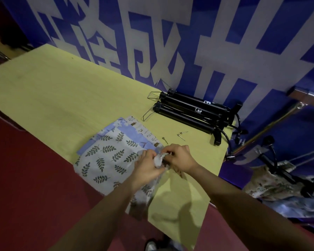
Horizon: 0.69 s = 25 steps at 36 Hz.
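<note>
Head view: both hands point(163, 161) pinch a bunched cloth point(159, 159) over the table point(62, 91).

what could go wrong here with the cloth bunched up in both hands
1. The left hand and right hand grip the cloth right beside the folded stack; a hard tug could drag the top piece and muddle the pile.
2. Loose metal needles lie just beyond the right hand; a swinging cloth could snag them or sweep them off the table.
</note>
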Each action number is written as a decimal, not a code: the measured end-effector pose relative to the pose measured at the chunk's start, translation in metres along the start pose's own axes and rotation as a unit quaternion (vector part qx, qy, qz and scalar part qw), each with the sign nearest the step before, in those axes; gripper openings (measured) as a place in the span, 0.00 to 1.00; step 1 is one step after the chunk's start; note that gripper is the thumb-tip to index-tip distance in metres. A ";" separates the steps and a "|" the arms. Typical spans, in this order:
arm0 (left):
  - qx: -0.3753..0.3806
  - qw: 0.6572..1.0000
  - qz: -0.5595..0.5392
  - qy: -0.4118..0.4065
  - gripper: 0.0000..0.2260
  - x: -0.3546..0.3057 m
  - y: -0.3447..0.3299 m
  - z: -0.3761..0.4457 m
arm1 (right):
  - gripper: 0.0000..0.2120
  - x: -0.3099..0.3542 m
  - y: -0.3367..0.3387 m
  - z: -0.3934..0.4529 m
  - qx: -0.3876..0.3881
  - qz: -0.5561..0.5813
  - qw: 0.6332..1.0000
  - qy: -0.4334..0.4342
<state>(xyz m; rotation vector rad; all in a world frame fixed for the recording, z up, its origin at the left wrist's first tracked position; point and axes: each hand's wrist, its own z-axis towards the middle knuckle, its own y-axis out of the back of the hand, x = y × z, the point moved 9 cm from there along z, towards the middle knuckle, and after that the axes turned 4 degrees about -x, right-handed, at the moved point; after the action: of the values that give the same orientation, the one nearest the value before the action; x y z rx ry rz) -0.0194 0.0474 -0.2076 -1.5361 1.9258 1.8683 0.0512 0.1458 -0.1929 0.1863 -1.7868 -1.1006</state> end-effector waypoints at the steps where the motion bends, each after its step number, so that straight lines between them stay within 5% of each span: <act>1: -0.013 1.000 -0.003 -0.018 0.16 -0.004 0.004 0.000 | 0.07 0.002 0.005 0.001 -0.004 0.012 1.000 -0.003; 11: -0.074 0.982 0.128 -0.120 0.16 -0.036 0.037 0.004 | 0.07 0.016 0.039 0.011 -0.039 0.020 0.999 -0.014; 21: -0.103 0.992 -0.008 -0.066 0.10 -0.051 0.069 0.025 | 0.26 0.011 0.042 0.026 -0.007 0.145 0.985 -0.098; 25: -0.109 0.992 -0.013 -0.067 0.03 -0.058 0.077 0.028 | 0.24 0.025 0.031 0.030 0.053 0.282 0.954 -0.085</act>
<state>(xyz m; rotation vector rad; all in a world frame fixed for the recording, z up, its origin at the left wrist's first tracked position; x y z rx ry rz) -0.0562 0.0860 -0.1226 -1.4349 1.6863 2.1707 0.0251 0.1671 -0.1561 -0.3500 -1.8859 -0.6233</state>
